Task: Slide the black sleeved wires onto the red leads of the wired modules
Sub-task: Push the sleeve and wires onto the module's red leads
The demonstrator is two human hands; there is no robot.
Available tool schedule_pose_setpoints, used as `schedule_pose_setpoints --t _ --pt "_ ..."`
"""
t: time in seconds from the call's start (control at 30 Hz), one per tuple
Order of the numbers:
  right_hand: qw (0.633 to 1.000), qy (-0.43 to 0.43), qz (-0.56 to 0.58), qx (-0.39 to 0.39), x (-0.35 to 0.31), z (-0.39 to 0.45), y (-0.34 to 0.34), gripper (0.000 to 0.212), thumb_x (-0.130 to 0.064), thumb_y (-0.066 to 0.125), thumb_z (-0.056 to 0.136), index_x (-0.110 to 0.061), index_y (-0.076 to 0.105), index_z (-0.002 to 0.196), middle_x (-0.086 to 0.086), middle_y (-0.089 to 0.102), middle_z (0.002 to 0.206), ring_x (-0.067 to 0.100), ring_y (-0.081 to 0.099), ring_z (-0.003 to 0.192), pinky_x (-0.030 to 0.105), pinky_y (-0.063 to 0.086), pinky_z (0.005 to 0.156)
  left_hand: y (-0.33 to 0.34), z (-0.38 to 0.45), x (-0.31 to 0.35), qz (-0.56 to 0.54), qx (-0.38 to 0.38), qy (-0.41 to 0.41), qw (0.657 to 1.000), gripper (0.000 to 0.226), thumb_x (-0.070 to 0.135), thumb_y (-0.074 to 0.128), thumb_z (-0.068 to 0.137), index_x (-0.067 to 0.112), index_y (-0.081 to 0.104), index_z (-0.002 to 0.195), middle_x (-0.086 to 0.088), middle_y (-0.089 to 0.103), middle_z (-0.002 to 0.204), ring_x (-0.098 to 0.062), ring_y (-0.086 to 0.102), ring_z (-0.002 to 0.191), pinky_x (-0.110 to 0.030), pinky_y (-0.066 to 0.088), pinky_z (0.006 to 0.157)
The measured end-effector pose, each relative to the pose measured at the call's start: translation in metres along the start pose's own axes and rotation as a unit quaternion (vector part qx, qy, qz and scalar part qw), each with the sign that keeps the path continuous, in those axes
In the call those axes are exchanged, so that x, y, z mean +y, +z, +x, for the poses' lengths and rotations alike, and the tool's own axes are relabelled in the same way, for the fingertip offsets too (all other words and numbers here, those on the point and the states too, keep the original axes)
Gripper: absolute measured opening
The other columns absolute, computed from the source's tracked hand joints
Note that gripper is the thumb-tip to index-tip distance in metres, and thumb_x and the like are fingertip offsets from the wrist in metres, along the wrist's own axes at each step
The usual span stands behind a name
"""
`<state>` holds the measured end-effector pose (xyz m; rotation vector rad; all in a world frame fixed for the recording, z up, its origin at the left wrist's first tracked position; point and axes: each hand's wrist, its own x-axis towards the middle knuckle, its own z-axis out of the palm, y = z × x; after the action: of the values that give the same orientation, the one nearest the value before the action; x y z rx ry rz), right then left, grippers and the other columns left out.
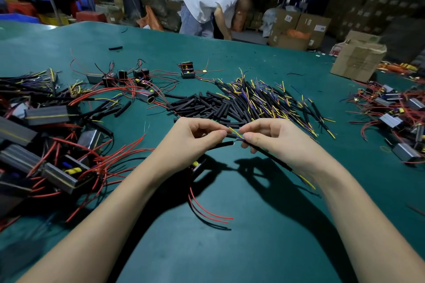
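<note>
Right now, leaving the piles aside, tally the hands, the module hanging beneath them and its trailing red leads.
Hands: 2 (left hand, right hand)
Module: 1
Red leads: 2
Total: 5

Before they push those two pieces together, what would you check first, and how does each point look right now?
1. Left hand grips a black sleeve: ok.
2. Right hand pinches the sleeved wire: ok.
3. Ends face each other between the hands: ok.
4. Red lead already inside the sleeve: cannot tell, fingers hide it.
5. Module hangs below the left hand, its red leads trailing on the table: ok.
6. Spare sleeved wires within reach: ok.
</note>
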<state>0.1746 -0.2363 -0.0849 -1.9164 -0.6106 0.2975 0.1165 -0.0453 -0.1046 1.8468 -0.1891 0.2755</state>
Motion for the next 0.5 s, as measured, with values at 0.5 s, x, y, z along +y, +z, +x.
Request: schedule_pose_setpoints --t 0.5 --pt "0.996 -0.092 -0.002 0.005 -0.004 -0.001 0.002 0.018 0.001 0.062 0.088 -0.016 0.061 0.092 0.000 0.069 0.083 0.015 0.063 0.081 0.032 0.048 0.082 -0.012 0.004 0.009 0.045 0.015 -0.044 0.998 0.025 0.028 0.047 0.098 0.021 0.071 0.100 0.006 0.072 0.084 -0.003 0.064 0.083 -0.011 0.044 0.076"
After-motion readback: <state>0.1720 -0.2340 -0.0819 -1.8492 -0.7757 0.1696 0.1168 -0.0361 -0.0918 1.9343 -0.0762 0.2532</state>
